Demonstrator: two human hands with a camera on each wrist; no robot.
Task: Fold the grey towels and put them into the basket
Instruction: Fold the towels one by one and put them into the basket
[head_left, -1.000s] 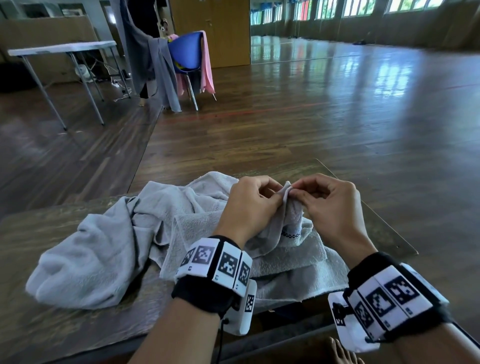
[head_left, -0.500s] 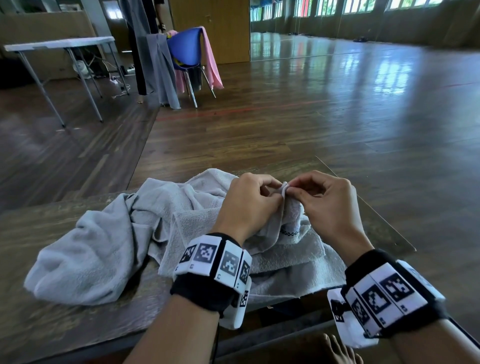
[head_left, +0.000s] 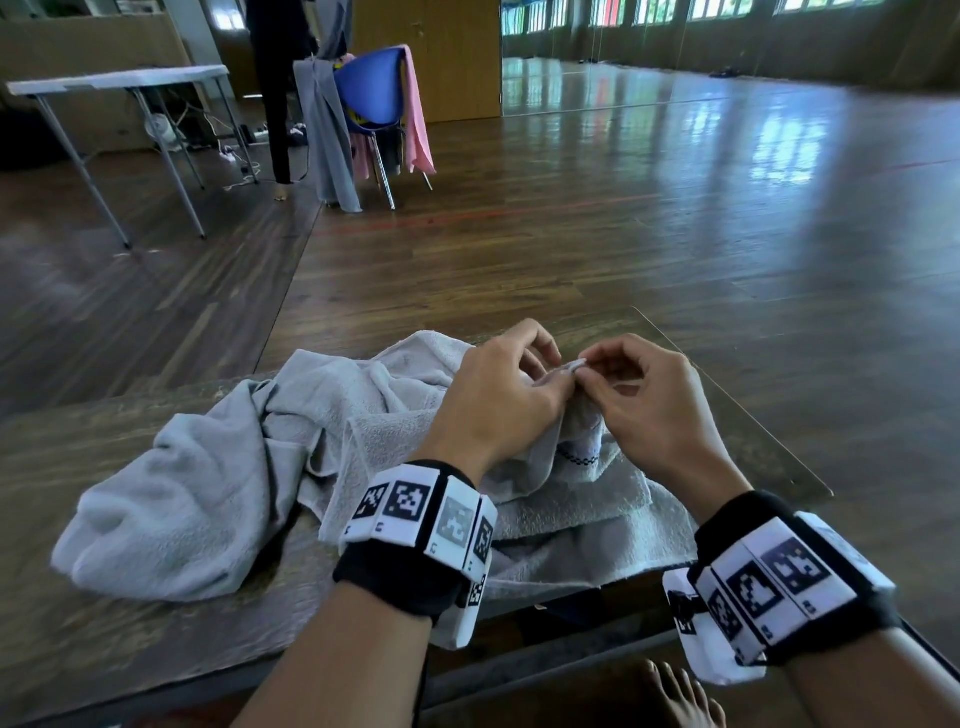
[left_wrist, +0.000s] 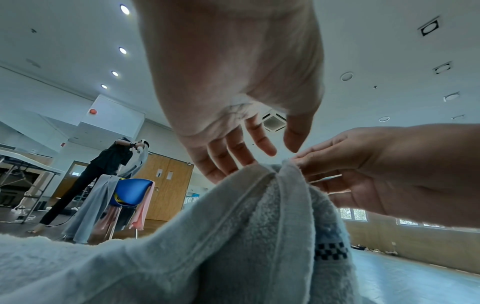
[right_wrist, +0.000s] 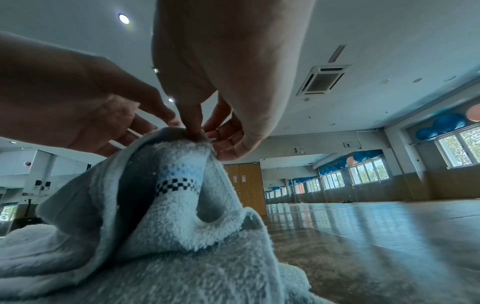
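Grey towel (head_left: 540, 467) hangs toward 6 o'clock; right hand (head_left: 654, 410) and left hand (head_left: 493, 400) pinch its top corner together.

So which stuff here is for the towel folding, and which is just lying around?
For the job:
- grey towels
- left hand and right hand, both pinching a towel corner
- table under them

Just around:
- blue chair
- pink cloth
- white table
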